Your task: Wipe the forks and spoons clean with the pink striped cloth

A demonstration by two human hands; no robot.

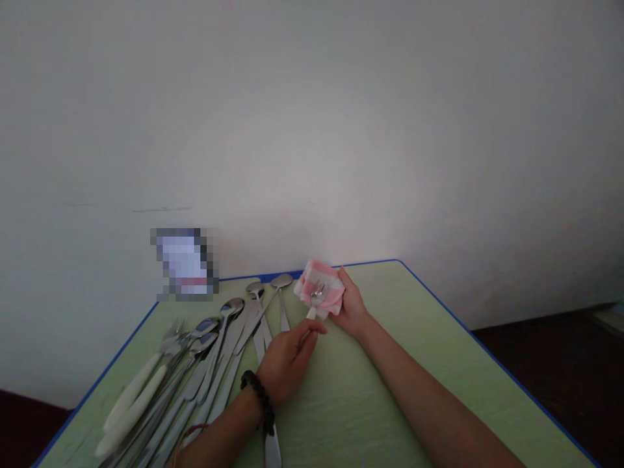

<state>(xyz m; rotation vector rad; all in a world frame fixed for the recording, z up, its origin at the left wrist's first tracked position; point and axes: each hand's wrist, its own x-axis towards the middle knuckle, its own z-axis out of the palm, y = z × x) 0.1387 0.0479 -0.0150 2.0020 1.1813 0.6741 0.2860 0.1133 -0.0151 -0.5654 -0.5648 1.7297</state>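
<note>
My left hand [287, 361], with a dark braided bracelet at the wrist, is closed around the pale handle of a fork [318, 294]. The fork's metal tines point away from me and lie against a pink and white cloth [331, 286]. My right hand [351, 304] grips this folded cloth from its right side, behind the fork head. Part of the right hand's fingers is hidden by the cloth. Left of my hands lies a spread of metal spoons [232, 305] and other cutlery, the nearest of it partly covered by my left forearm.
The green table [439, 364] has a blue edge and stands against a pale wall [312, 130]. A blurred-out device [182, 260] with a light screen is at the back left corner. Two white-handled forks [131, 396] lie at the left.
</note>
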